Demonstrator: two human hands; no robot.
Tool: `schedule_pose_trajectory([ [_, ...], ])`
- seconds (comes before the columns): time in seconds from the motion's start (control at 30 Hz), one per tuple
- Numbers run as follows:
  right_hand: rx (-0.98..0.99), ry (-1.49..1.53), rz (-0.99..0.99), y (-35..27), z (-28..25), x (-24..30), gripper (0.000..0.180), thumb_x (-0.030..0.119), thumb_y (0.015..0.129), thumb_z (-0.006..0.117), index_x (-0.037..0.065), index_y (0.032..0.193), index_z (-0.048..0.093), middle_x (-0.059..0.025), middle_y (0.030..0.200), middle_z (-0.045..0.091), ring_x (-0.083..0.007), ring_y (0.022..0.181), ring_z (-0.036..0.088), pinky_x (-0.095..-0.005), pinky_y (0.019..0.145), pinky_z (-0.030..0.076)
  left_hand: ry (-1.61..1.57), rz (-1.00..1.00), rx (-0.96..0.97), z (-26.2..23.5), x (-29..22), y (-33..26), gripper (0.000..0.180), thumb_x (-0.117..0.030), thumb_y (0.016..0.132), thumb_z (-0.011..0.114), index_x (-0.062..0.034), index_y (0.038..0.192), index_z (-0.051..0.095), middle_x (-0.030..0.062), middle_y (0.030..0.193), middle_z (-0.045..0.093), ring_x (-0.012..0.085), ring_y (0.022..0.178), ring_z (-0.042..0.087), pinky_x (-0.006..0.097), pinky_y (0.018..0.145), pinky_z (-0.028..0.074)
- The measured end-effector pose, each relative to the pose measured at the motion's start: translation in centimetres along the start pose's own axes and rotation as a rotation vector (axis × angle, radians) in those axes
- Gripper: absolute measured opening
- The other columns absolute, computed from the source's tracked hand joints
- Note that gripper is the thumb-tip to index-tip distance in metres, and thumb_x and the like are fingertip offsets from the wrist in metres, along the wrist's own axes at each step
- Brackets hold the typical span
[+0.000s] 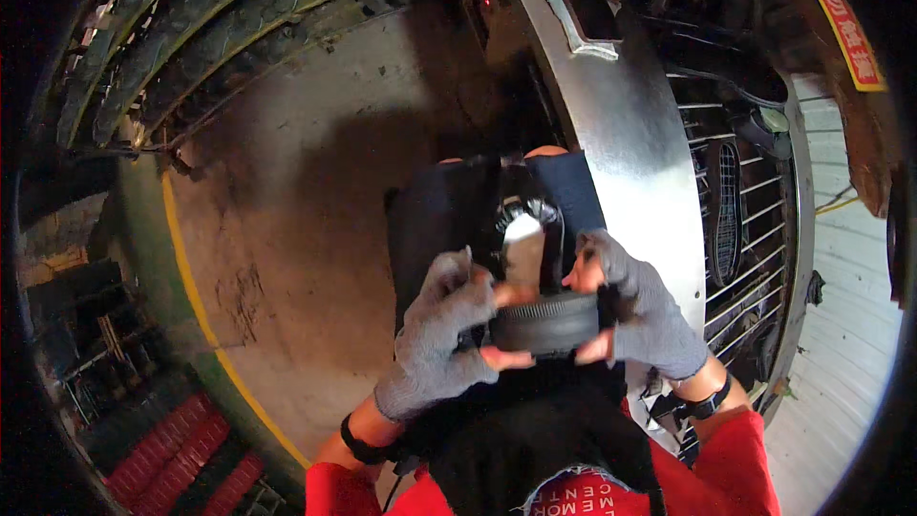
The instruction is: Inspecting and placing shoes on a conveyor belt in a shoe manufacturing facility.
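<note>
Both my hands, in grey fingerless gloves, are over my lap. Between them is a black rubber shoe sole (546,325) with a ribbed edge, held at its two ends. My left hand (441,333) grips its left end, fingertips above and below. At the right end, my right hand (638,311) grips it with its fingers likewise above and below. Just beyond the sole, a brown and white piece (523,253) lies lengthwise over my dark-clothed lap; its kind is unclear. Some blur softens the fingers.
To my right runs a metal bench (621,124) with a phone (585,2) on a cloth. Beside it, a wire rack (750,229) bears a dark shoe sole (726,215). Shelves (220,19) of dark items stand far left. A yellow floor line (196,296) curves along the left.
</note>
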State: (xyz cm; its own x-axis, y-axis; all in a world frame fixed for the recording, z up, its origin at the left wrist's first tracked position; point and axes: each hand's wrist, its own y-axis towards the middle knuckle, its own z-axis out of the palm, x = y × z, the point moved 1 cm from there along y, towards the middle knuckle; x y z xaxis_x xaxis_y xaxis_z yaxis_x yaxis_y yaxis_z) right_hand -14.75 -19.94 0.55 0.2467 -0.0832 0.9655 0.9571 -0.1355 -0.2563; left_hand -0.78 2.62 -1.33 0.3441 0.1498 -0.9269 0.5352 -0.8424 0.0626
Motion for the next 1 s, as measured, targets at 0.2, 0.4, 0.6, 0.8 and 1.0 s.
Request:
schedule_pose_trajectory([
  [0.2,-0.192,0.165,0.194,4.2,0.4,-0.1,0.045,0.010,0.079,0.087,0.008,0.118,0.063,-0.0019,0.109,0.056,-0.0168,0.104,0.055,-0.0307,0.096,0.045,-0.081,-0.083,-0.171,0.9,1.5,4.6,0.063,-0.012,0.081,0.086,0.0026,0.138,0.063,0.0154,0.126,0.071,0.0299,0.100,0.058,0.044,0.101,0.048],
  [0.4,-0.163,0.058,0.069,6.6,-1.0,-1.7,0.063,0.013,0.079,0.086,0.010,0.135,0.057,-0.0008,0.106,0.050,-0.0147,0.100,0.048,-0.0305,0.095,0.040,-0.168,-0.266,-0.081,0.2,2.8,7.2,0.060,-0.020,0.082,0.085,-0.0004,0.135,0.066,0.0132,0.118,0.069,0.0307,0.099,0.059,0.040,0.095,0.048],
  [0.6,-0.068,0.099,0.221,9.1,-3.0,-2.2,0.081,0.043,0.077,0.087,0.009,0.141,0.050,-0.0009,0.103,0.041,-0.0131,0.096,0.043,-0.0291,0.090,0.037,-0.341,-0.271,0.094,-1.7,4.0,9.9,0.069,-0.026,0.084,0.085,0.0005,0.142,0.059,0.0149,0.124,0.061,0.0280,0.111,0.060,0.038,0.103,0.047],
  [0.8,0.066,0.185,0.046,8.8,-3.1,-2.1,0.080,0.026,0.083,0.083,0.007,0.155,0.052,-0.0140,0.134,0.057,-0.0276,0.125,0.057,-0.0419,0.107,0.046,-0.322,-0.267,0.152,-1.6,5.1,7.0,0.112,-0.043,0.076,0.094,0.0024,0.161,0.037,0.0193,0.159,0.040,0.0308,0.150,0.037,0.041,0.122,0.033],
  [1.0,0.086,-0.185,-0.203,1.0,-2.4,1.3,0.078,0.038,0.080,0.083,0.005,0.146,0.059,-0.0116,0.120,0.059,-0.0237,0.107,0.061,-0.0375,0.091,0.050,-0.703,-0.201,0.146,1.7,-0.7,4.2,0.133,-0.049,0.066,0.097,0.0032,0.166,0.025,0.0198,0.170,0.023,0.0326,0.160,0.019,0.045,0.130,0.014],
])
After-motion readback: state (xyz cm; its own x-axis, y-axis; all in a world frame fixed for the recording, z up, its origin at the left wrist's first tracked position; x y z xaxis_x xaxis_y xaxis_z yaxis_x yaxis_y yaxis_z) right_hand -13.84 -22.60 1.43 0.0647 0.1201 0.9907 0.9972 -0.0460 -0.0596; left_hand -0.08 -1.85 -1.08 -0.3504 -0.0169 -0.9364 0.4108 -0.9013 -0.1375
